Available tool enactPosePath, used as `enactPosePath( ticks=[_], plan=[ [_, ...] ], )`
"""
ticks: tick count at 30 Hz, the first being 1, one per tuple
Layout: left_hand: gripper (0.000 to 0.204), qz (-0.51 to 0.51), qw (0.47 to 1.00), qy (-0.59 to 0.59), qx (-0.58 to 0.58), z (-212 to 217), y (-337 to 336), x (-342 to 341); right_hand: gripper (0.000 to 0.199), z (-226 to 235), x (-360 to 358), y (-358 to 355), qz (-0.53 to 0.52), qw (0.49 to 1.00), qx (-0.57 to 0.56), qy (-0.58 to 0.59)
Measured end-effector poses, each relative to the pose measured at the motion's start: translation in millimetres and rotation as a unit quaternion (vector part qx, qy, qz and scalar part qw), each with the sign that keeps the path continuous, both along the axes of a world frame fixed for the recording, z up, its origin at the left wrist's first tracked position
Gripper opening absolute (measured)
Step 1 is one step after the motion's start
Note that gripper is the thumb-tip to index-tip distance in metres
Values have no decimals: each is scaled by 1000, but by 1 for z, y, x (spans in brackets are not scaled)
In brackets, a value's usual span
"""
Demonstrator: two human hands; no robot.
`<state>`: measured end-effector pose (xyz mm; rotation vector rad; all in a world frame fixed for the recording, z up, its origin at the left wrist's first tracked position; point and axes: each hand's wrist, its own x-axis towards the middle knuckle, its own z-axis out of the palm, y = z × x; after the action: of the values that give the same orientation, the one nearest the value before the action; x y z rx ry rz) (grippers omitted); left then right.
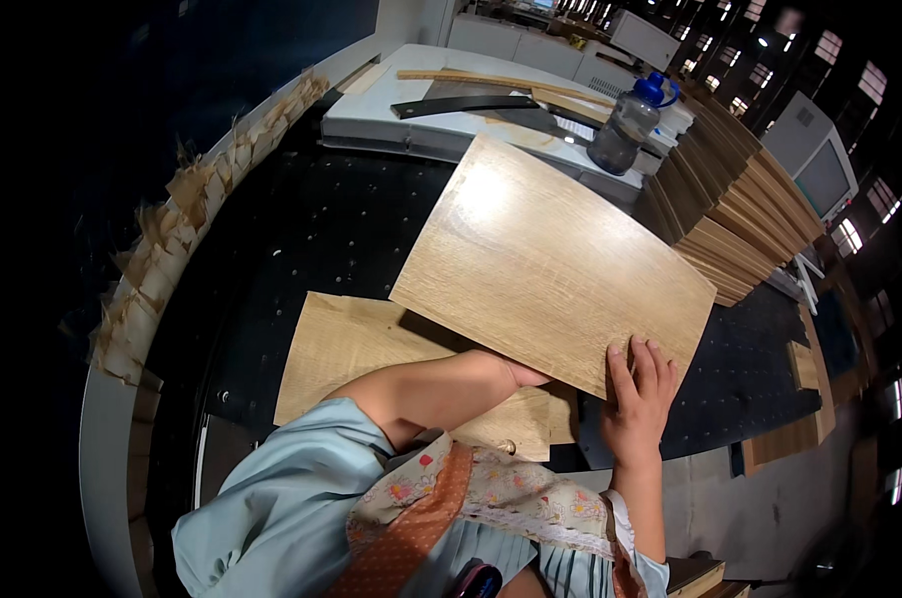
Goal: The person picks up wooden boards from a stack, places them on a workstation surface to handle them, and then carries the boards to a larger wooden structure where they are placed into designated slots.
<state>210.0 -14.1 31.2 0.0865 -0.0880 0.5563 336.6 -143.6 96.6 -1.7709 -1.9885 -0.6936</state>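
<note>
A light oak-coloured rectangular panel [545, 264] is lifted and tilted above the dark perforated worktable [311, 229]. My right hand [635, 399] grips its near right corner, fingers lying on top of the panel. My left hand [520, 374] reaches under the panel's near edge, with only the wrist and heel of the hand showing; the fingers are hidden beneath it. A second wood-grain panel [356, 354] lies flat on the table below, partly covered by my left forearm.
A tall stack of similar panels [735, 214] stands at the right. A grey water bottle with a blue cap [625, 125] and wooden strips [491, 82] rest on a white bench behind. Torn tape scraps [162, 259] line the table's left rim.
</note>
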Motion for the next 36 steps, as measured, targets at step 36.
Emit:
enactPosePath(
  ticks=[36],
  plan=[
    [53, 9, 996, 29, 87, -3, 2, 2, 49, -6, -32, 0, 62, 997, 28, 33]
  ],
)
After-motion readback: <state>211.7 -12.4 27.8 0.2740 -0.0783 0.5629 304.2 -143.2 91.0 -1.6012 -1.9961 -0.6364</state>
